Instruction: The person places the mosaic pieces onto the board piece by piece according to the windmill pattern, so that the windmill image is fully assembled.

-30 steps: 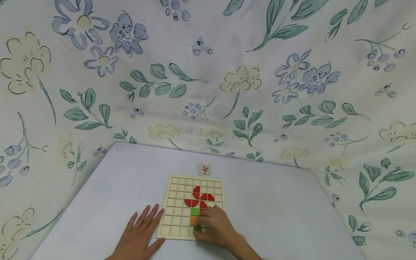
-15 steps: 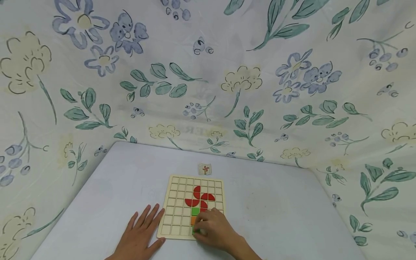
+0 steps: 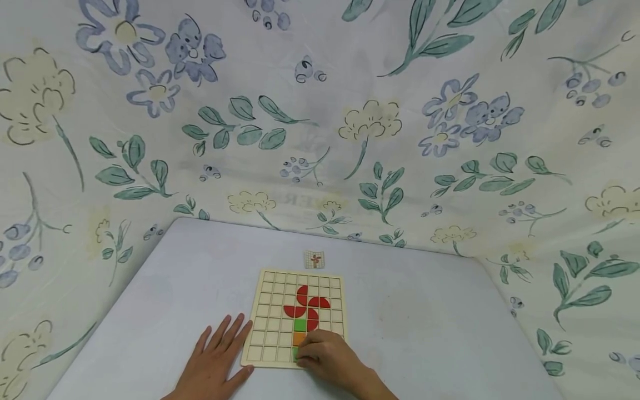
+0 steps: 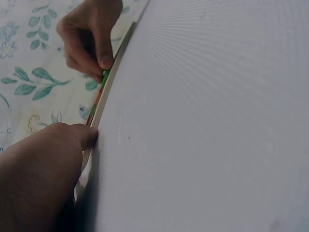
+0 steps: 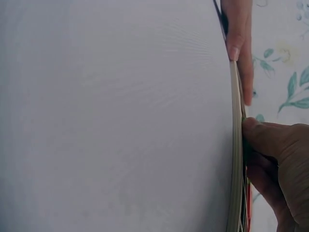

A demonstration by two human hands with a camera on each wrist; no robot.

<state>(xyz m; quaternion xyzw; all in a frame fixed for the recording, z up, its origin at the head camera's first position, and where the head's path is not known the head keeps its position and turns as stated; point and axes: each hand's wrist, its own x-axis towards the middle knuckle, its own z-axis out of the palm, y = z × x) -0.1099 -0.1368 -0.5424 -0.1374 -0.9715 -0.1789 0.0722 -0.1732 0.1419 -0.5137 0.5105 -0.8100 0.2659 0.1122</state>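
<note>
A pale wooden grid board (image 3: pixel 270 322) lies on the white table. Several red rounded pieces (image 3: pixel 312 318) form a pinwheel on it, with a green square tile (image 3: pixel 300 325) and an orange tile (image 3: pixel 299 338) in a column below. My right hand (image 3: pixel 332 358) pinches another green tile (image 4: pixel 105 75) at the bottom row, under the orange one; the fingers hide most of it. My left hand (image 3: pixel 212 358) lies flat on the table with fingers spread, its fingertips and thumb touching the board's left edge.
Behind the board lies a small picture card (image 3: pixel 314 259) with a red pinwheel on a grid. A floral cloth (image 3: pixel 320 139) rises behind the white table (image 3: pixel 425 322) and along its sides.
My right hand's fingers have lowered and drawn toward the near edge, showing more of the lower red piece. The green tile has settled into the bottom row. My left hand stays put.
</note>
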